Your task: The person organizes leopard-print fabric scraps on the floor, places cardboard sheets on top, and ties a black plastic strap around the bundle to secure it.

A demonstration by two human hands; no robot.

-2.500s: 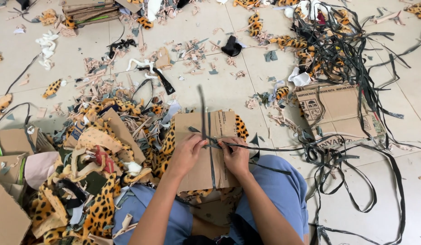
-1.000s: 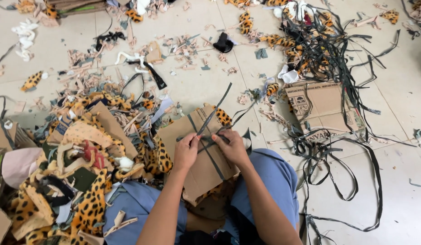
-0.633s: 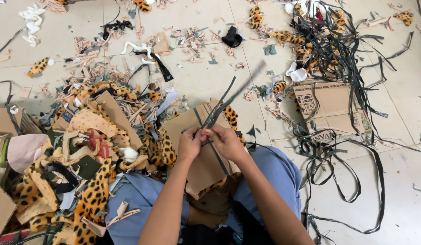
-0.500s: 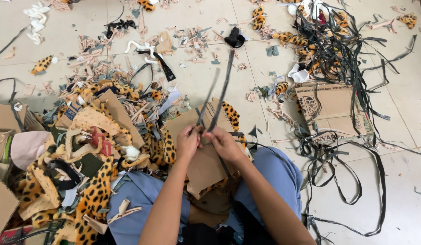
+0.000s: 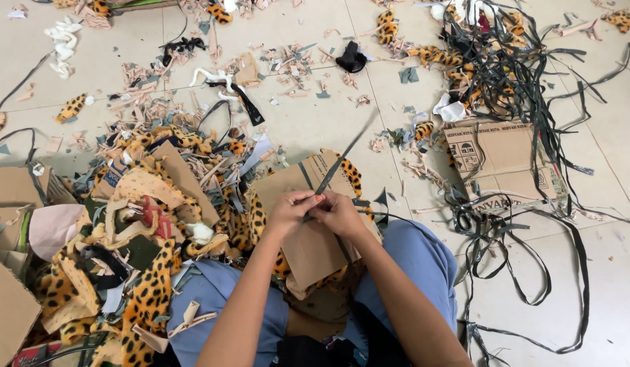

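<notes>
Both hands, left (image 5: 292,209) and right (image 5: 339,212), pinch one black strip (image 5: 342,160) together over the cardboard (image 5: 315,245), keeping it taut.

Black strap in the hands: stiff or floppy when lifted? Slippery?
The black strap looks thin and flat and juts up fairly straight from the left hand and right hand, so short lengths probably hold shape. Long straps on the floor curl in loops, so likely limp overall. Probably light; grip unclear.

Floor (image 5: 315,129): pale beige tiles with thin grout lines
Far floor: strewn with small offcuts and scraps
Light: even, soft, few shadows
Walls, furniture, windows: outside this view
</notes>
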